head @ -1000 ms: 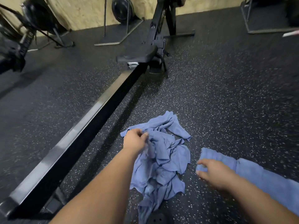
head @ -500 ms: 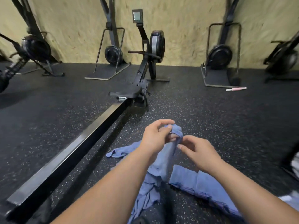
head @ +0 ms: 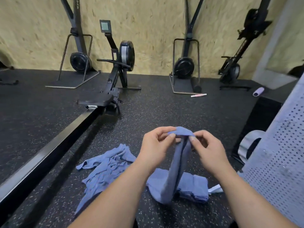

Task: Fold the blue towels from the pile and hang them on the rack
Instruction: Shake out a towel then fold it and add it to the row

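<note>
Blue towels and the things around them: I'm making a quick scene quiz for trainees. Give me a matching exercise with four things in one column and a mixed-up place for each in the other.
Things:
1. lifted blue towel
2. crumpled towel pile
3. folded towels
4. pink stick

Places:
A. lying on the floor near the far machine base
B. stacked on the floor under the hands
C. pinched at its top edge by the left hand and right hand
D. heaped on the floor left of the arms

Pairs: 1-C, 2-D, 3-B, 4-A
</note>
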